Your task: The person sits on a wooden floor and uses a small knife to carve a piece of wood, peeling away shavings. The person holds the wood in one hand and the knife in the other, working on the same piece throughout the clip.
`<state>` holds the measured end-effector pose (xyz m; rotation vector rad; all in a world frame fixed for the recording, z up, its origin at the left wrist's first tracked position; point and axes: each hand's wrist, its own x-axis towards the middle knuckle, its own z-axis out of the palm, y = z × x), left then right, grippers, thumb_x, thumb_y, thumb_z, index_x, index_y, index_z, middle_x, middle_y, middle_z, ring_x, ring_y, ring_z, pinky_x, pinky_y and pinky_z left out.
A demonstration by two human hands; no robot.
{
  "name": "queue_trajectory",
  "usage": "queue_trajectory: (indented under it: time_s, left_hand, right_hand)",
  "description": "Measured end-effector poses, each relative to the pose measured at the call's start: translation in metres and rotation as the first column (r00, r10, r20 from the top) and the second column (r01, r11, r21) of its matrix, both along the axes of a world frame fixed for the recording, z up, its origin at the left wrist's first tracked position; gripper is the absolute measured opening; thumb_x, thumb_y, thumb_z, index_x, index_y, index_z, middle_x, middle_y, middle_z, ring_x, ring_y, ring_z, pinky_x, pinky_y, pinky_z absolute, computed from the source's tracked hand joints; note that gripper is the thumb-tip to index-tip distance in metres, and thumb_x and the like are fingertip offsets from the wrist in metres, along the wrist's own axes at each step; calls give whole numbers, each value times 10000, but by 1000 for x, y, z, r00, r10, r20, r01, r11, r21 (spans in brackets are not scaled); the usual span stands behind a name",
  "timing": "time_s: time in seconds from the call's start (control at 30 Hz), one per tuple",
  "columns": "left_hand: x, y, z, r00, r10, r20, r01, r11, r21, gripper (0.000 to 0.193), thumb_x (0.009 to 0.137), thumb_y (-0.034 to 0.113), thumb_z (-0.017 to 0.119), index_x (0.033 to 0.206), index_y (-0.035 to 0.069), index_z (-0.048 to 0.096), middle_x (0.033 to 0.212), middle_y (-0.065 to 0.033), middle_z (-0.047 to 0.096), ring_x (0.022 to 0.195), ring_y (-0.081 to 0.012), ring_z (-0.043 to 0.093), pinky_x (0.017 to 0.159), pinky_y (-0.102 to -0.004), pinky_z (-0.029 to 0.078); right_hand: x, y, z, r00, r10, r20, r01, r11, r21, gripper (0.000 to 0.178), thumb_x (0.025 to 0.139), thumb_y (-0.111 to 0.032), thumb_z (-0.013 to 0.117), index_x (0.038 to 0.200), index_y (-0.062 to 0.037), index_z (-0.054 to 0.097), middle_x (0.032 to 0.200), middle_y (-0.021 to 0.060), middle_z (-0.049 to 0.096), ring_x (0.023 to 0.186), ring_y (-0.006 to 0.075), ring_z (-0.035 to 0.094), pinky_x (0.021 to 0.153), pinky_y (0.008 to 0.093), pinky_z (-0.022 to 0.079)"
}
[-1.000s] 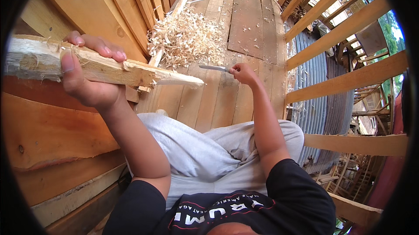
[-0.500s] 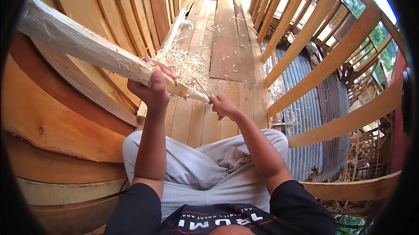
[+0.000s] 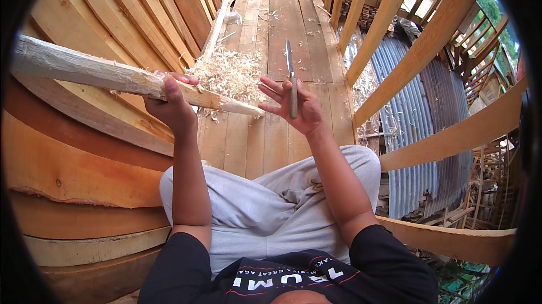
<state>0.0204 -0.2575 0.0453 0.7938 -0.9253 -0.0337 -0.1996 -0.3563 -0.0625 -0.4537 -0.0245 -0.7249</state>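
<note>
My left hand (image 3: 171, 105) is wrapped round a long pale wooden pole (image 3: 84, 70) that slants in from the far left. Just past my fingers, the pole narrows to a freshly whittled white point (image 3: 244, 109). My right hand (image 3: 309, 111) is palm up to the right of that point, fingers spread towards it. Across this palm rests a knife (image 3: 293, 94) with a brown handle, kept there by the thumb, its narrow blade directed away from me. The blade is apart from the wood.
Curled wood shavings (image 3: 228, 75) are heaped on the plank floor (image 3: 276, 140) beyond the pole. Stacked boards (image 3: 84, 157) line the left side. Slatted wooden railing (image 3: 418, 58) runs along the right, with corrugated metal sheets (image 3: 401, 134) below it. My crossed legs (image 3: 271, 202) are nearest.
My right hand has turned palm up and the knife has swung from the pole's tip to point away from me. The pole has shifted slightly left and tilts less steeply.
</note>
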Motion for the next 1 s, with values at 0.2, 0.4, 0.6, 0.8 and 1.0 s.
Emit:
queue_trajectory:
  time_s: [0.2, 0.4, 0.6, 0.8, 1.0]
  left_hand:
    - [-2, -8, -6, 993, 104, 53, -109, 989, 101, 802, 804, 648, 605, 1122, -59, 400, 774, -105, 576, 656, -214, 645, 669, -357, 554]
    - [-17, -11, 4, 989, 123, 87, -134, 981, 141, 759, 815, 682, 566, 991, -45, 441, 821, -134, 547, 693, -226, 590, 685, -408, 554]
    - [-19, -11, 3, 989, 143, 29, -145, 982, 124, 641, 842, 636, 574, 1020, 40, 417, 769, -85, 476, 643, -201, 532, 594, -369, 514]
    - [-10, -11, -9, 980, -145, -139, 143, 989, -25, 524, 833, 612, 575, 995, 138, 421, 725, -23, 455, 568, -140, 451, 489, -292, 449]
    - [7, -10, -5, 995, 63, -81, -55, 994, 96, 403, 876, 500, 574, 976, 136, 432, 723, -17, 438, 587, -138, 454, 518, -291, 434]
  right_hand:
    - [-6, -3, 23, 991, 39, 127, -34, 999, -41, 420, 1024, -413, 292, 897, -156, 598, 1489, 254, 306, 1409, 409, 241, 1101, 633, 262]
    - [-4, -9, 32, 994, 33, 101, -34, 999, 7, 416, 1025, -418, 314, 897, -136, 592, 1316, 249, 514, 1230, 367, 505, 930, 534, 485]
    - [18, -18, 2, 675, 1, -737, -177, 971, -161, 308, 1013, -359, 448, 948, -71, 536, 670, -16, 468, 440, 59, 305, 403, 238, 267]
    - [52, 3, -38, 57, -511, -858, -512, 722, -465, 404, 971, -286, 452, 886, 63, 636, 948, 254, 658, 870, 367, 640, 754, 442, 476]
    - [79, 34, -10, 305, -682, -665, -363, 562, -743, 394, 989, -246, 396, 860, 68, 596, 848, 295, 616, 824, 481, 577, 754, 519, 445]
